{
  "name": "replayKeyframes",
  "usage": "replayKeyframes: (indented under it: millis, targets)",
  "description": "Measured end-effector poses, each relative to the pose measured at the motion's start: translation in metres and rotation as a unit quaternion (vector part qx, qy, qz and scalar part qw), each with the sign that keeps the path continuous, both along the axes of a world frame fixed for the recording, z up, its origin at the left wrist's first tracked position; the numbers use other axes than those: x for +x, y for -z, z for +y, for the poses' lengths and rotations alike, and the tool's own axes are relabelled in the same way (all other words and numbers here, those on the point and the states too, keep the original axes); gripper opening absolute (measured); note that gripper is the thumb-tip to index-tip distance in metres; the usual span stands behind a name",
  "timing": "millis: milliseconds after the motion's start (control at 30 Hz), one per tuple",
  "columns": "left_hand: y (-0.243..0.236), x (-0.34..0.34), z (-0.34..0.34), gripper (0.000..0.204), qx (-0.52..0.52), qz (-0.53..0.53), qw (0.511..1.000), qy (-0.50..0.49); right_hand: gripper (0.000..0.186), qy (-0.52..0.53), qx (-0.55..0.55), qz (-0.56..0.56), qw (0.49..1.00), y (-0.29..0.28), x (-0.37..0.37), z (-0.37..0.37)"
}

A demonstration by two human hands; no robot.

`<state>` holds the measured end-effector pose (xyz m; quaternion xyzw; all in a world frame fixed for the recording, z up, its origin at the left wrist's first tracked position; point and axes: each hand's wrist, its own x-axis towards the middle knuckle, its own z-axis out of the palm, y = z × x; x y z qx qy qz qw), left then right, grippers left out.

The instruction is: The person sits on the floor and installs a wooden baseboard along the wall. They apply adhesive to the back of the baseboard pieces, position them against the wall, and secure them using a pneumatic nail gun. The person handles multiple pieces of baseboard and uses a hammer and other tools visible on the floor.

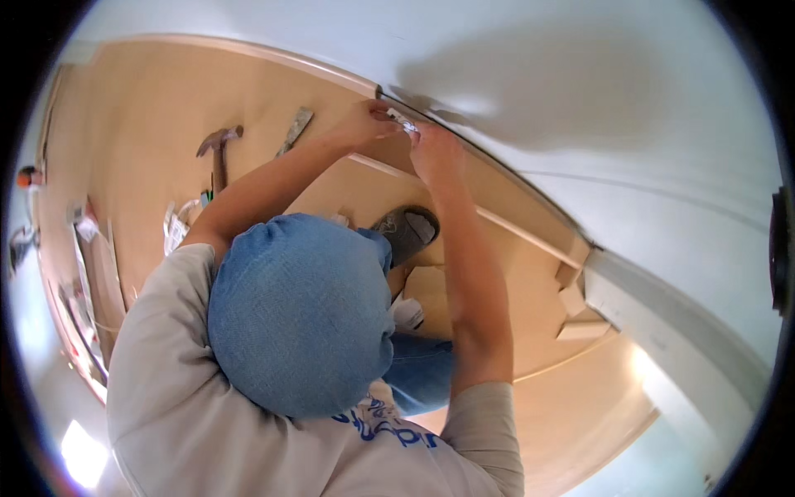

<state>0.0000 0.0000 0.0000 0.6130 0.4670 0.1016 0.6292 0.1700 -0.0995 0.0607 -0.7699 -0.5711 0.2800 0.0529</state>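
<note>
Both hands are out ahead of me, low against the pale wall [580, 91]. My left hand [368, 124] has its fingers closed on one end of a small white piece with dark markings [402, 121]. On the other end of that piece, my right hand [437, 153] is pinched; its exact kind is too small to make out. Just beyond my left fingers, a light wood-coloured baseboard [248, 50] along the wall ends. A long loose strip of trim [522, 232] lies on the floor, running from under my wrists toward the right corner.
A claw hammer [219, 157] and a scraper [296, 128] lie on the tan floor [149, 108] to the left. My bent knee in blue denim [298, 315] and a dark shoe [407, 232] fill the middle. Offcuts [584, 330] sit near the white door frame [662, 323].
</note>
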Motion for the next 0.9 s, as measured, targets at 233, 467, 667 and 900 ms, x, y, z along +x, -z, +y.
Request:
replayKeyframes:
  millis: [233,467,667,900]
  targets:
    - [0.031,-0.006,0.025,0.033,-0.274,-0.001,0.958,-0.080,0.025,-0.015,0.006,-0.079,0.997,0.077,-0.029,0.045]
    - [0.045,0.009,0.047,0.041,-0.213,0.007,0.972,-0.102,0.028,-0.028,0.022,-0.090,0.995,0.084,-0.031,0.077]
    - [0.036,0.025,0.029,0.053,-0.077,0.019,0.989,-0.127,0.024,-0.006,0.047,-0.086,0.995,0.091,-0.032,0.072]
    - [0.042,0.025,0.031,0.052,0.032,0.110,0.989,-0.096,0.020,-0.012,0.066,-0.082,0.994,0.098,-0.036,0.079]
